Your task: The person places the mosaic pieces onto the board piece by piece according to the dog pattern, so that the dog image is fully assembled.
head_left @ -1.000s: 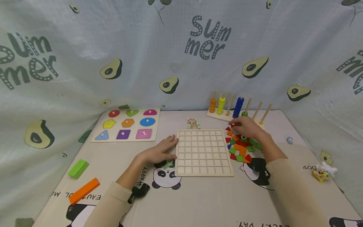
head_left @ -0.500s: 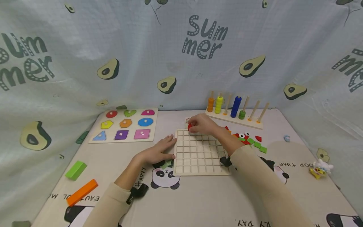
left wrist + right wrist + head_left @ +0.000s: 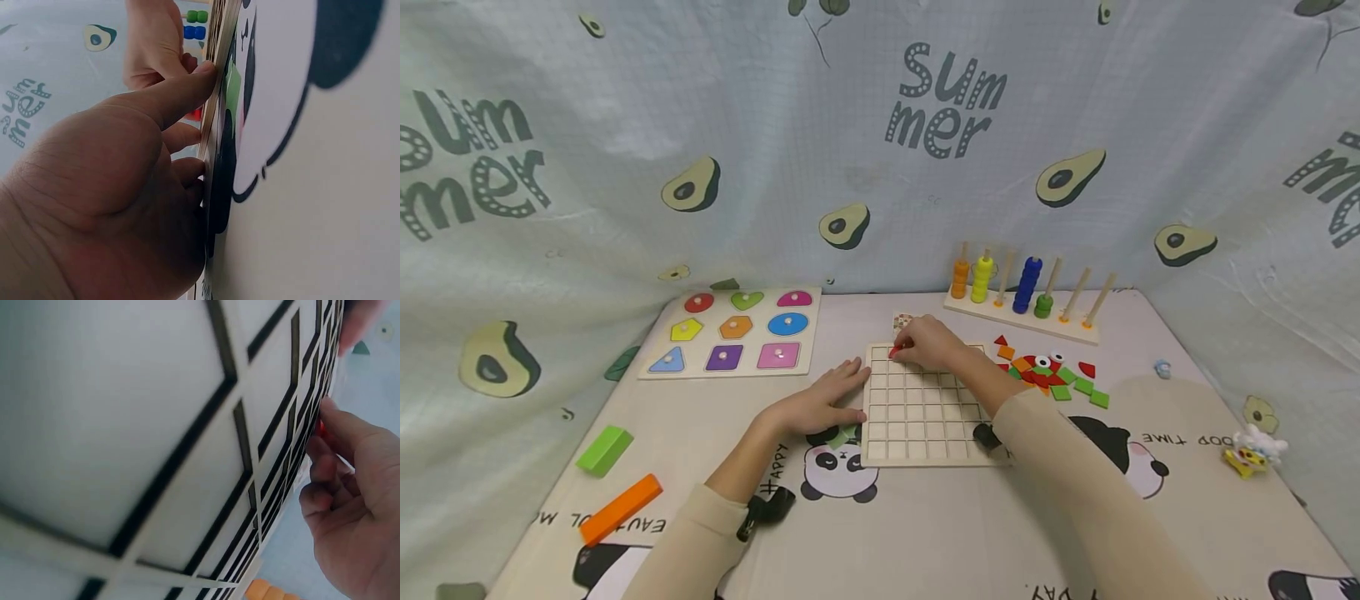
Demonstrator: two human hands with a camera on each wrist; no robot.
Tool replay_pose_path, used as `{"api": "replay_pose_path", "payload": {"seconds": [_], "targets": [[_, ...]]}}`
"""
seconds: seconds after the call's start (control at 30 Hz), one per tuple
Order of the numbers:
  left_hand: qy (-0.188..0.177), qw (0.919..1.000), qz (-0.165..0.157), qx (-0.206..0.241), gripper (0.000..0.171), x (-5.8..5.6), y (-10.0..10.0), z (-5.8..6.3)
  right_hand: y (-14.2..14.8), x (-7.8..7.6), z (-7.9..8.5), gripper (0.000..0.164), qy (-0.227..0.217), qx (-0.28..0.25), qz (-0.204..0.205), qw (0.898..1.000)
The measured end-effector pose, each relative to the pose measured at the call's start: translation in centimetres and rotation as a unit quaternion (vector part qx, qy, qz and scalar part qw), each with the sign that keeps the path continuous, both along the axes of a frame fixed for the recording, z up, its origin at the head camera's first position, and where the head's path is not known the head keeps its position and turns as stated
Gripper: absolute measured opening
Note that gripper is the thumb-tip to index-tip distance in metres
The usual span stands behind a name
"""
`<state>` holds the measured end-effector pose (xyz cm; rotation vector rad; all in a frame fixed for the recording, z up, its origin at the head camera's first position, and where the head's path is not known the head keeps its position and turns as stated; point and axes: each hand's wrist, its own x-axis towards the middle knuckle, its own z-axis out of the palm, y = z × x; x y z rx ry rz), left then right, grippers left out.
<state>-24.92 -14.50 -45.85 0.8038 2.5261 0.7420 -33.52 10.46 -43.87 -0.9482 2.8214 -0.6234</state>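
A pale wooden grid board [image 3: 917, 417] with rows of square cells lies on the table in the head view. My right hand [image 3: 931, 343] is over its back row and pinches a small red piece [image 3: 894, 353] between thumb and fingers, near the second cell from the left. In the right wrist view this red piece [image 3: 320, 428] shows only partly, at the board's surface; its full shape is hidden. With fingers extended, my left hand [image 3: 820, 402] rests along the board's left side. Its thumb touches the board's edge in the left wrist view.
Loose coloured pieces [image 3: 1060, 377] lie right of the board. Behind stand a peg rack with beads [image 3: 1022, 317] and a small patterned card [image 3: 901, 321]. A shape puzzle [image 3: 752, 358], green block [image 3: 605, 451] and orange block [image 3: 621, 509] are left; a small toy [image 3: 1253, 452] is far right.
My right hand has moved left from the loose pieces to the board's back row with a red piece, then slightly lower and further left. My left hand has stayed in place.
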Motion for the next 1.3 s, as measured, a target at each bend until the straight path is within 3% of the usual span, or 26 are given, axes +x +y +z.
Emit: {"api": "replay_pose_path", "payload": {"seconds": [0.33,0.43,0.53,0.7,0.8,0.9,1.1,1.3], "targets": [[0.003,1.0000,-0.004,0.006,0.081,0.2,0.0,0.2,0.4,0.7,0.7,0.037,0.044,0.075,0.021,0.996],[-0.002,1.0000,-0.002,0.008,0.081,0.1,0.1,0.3,1.8,1.0,1.8,0.046,0.039,0.036,0.005,0.999],[-0.005,0.9999,0.001,0.011,0.081,0.1,0.2,0.3,4.6,1.7,3.4,0.053,0.025,-0.038,-0.029,0.999],[-0.007,0.9999,0.004,0.007,0.081,0.1,0.2,0.3,10.7,3.2,4.7,0.050,-0.003,-0.131,-0.110,0.985],[-0.005,1.0000,0.005,0.007,0.081,0.1,0.2,0.2,13.6,3.6,4.2,0.045,-0.015,-0.123,-0.153,0.980],[-0.001,1.0000,0.007,0.004,0.080,0.1,0.1,0.2,15.1,3.4,3.0,0.040,-0.039,-0.088,-0.167,0.981],[0.000,0.9999,0.010,0.006,0.080,0.2,0.1,0.2,15.8,2.6,1.0,0.033,-0.065,-0.011,-0.158,0.985],[0.000,0.9999,0.008,0.007,0.080,0.2,0.2,0.1,16.0,2.7,0.4,0.024,-0.051,0.001,-0.172,0.984]]}}
